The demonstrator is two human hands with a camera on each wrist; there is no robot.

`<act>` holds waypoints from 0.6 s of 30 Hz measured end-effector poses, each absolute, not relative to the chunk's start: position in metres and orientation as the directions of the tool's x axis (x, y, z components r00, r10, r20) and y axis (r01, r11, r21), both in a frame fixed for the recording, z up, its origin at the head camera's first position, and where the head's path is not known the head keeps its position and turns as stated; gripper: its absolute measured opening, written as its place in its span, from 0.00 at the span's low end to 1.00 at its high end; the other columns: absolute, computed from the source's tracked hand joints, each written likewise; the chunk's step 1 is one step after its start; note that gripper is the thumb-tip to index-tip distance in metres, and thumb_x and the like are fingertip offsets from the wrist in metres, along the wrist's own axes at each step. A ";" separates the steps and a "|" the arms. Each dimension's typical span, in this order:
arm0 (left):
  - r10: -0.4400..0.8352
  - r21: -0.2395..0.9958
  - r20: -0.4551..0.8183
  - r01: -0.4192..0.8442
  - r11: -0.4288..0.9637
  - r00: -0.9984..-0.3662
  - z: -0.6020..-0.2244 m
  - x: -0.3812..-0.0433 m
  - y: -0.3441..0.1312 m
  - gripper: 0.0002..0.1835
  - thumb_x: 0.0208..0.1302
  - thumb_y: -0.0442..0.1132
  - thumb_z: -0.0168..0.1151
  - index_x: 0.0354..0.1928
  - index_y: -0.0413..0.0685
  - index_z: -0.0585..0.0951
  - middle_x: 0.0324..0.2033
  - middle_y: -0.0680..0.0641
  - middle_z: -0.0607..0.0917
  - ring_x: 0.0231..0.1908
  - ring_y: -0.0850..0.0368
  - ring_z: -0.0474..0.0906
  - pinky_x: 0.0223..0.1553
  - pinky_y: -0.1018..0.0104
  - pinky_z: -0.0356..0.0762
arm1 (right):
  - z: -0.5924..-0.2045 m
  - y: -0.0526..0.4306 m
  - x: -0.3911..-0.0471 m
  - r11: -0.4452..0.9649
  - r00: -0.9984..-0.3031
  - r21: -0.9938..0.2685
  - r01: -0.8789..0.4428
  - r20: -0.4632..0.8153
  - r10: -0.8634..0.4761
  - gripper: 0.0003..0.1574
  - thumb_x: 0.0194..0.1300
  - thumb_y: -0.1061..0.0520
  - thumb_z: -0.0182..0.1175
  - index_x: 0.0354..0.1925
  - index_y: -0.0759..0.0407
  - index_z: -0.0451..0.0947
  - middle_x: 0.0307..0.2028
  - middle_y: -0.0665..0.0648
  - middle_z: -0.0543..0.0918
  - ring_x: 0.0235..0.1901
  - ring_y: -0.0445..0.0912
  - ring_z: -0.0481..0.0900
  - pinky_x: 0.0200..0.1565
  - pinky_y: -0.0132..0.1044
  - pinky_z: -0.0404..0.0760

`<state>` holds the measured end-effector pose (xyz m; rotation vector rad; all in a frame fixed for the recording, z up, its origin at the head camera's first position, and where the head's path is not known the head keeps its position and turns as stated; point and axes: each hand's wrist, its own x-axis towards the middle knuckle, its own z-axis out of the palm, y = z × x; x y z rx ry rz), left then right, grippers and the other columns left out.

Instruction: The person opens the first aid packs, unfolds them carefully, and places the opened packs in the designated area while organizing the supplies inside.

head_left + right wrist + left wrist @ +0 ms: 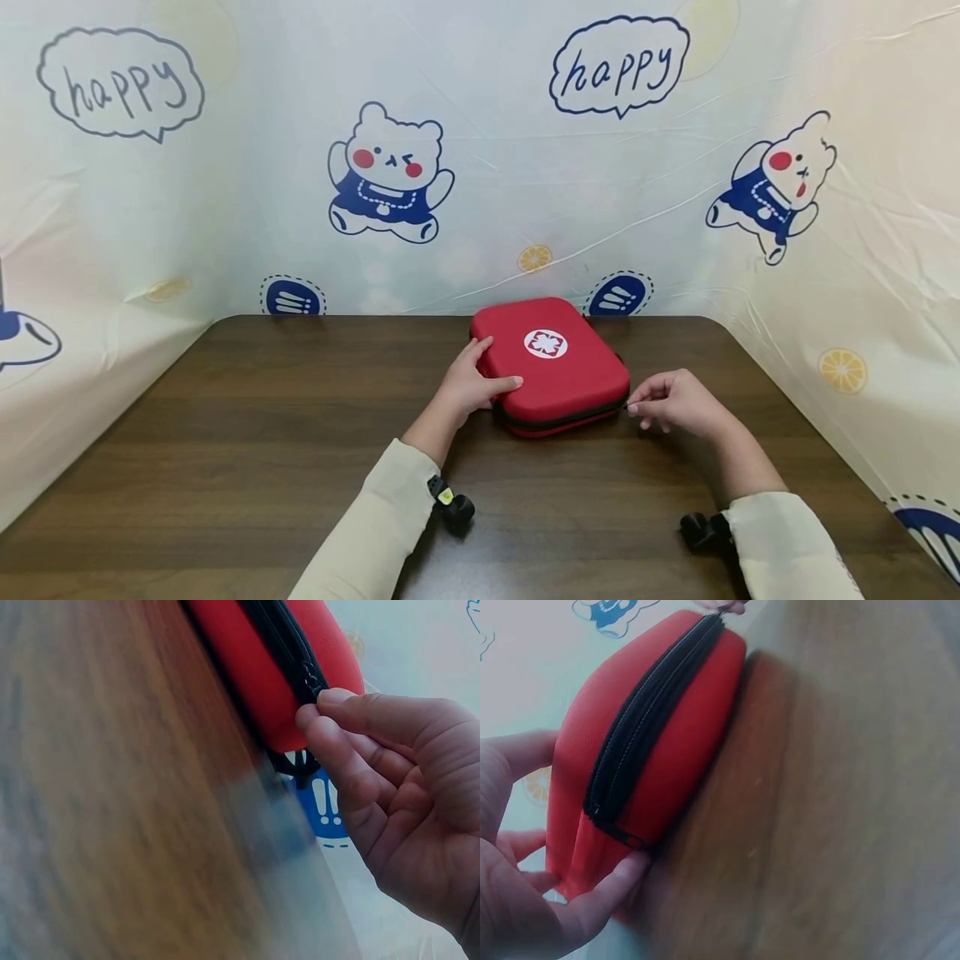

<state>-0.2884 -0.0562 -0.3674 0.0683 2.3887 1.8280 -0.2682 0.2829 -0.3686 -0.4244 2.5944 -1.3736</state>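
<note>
A red first-aid case (pixel 555 367) with a white round emblem on its lid lies on the table, its black zipper (pixel 641 724) running along the near side. My left hand (pixel 467 382) holds the left part of the case, thumb over the lid and fingers at the left edge. One zipper pull (pixel 634 841) hangs close to a fingertip of that hand in the left wrist view. At the near right corner, my right hand (pixel 678 402) pinches another zipper pull (pixel 313 697) between thumb and forefinger. A black loop (pixel 300 766) sticks out from the case's side.
The brown wooden table (pixel 262 450) extends to both sides of the case. Behind it and along its sides hangs a pale curtain (pixel 480 167) printed with bears and lettering. A small black camera (pixel 456 510) sits at each wrist.
</note>
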 end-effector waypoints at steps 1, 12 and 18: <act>0.126 0.963 -0.081 -0.045 0.265 -0.989 -0.367 -0.289 -0.058 0.49 0.51 0.42 0.75 0.75 0.57 0.60 0.75 0.49 0.51 0.61 0.43 0.64 0.36 0.57 0.84 | -0.368 0.283 -0.268 0.529 -0.943 -0.832 -0.166 -0.022 -0.331 0.11 0.59 0.60 0.69 0.36 0.69 0.84 0.28 0.66 0.84 0.20 0.49 0.80 0.19 0.37 0.78; 0.184 0.954 -0.113 -0.055 0.296 -0.976 -0.365 -0.295 -0.073 0.50 0.51 0.41 0.75 0.75 0.60 0.59 0.73 0.45 0.57 0.59 0.43 0.66 0.38 0.58 0.84 | -0.366 0.285 -0.267 0.500 -0.935 -0.848 -0.174 -0.018 -0.354 0.10 0.59 0.63 0.68 0.36 0.71 0.83 0.27 0.65 0.84 0.23 0.49 0.81 0.26 0.41 0.83; 0.188 0.955 -0.128 -0.070 0.288 -0.974 -0.365 -0.296 -0.074 0.50 0.50 0.41 0.76 0.74 0.61 0.61 0.67 0.42 0.64 0.57 0.44 0.67 0.37 0.60 0.83 | -0.369 0.291 -0.269 0.522 -0.953 -0.839 -0.155 -0.012 -0.303 0.10 0.61 0.63 0.67 0.38 0.70 0.83 0.27 0.62 0.84 0.25 0.52 0.82 0.30 0.42 0.85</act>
